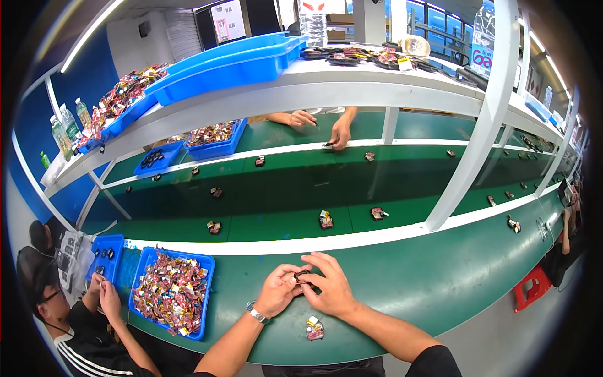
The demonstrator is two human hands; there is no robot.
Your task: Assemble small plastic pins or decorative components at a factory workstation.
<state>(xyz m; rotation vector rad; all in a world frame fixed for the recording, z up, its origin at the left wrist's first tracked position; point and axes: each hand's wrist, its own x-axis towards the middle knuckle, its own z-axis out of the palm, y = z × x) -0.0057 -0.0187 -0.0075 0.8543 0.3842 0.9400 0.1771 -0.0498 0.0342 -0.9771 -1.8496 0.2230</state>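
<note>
Over the green work surface [251,342], my left hand [275,293] and my right hand [329,288] meet around a small black plastic part [301,277]. Fingers of both hands are closed on it and cover much of its shape. A metal-banded watch is on my left wrist. Just below my right hand lies a small dark-framed piece [315,328] with red, white and yellow bits. To the left of my hands stands a blue tray [210,276] heaped with small red, yellow and white components.
A co-worker's hands [103,290] hold something beside a smaller blue tray [113,244]. Beyond a white rail [282,245], similar pieces [325,219] dot a green conveyor belt. Another person's hands [339,133] work across it. Overhead runs a white shelf [352,78] with a slanting post [471,144].
</note>
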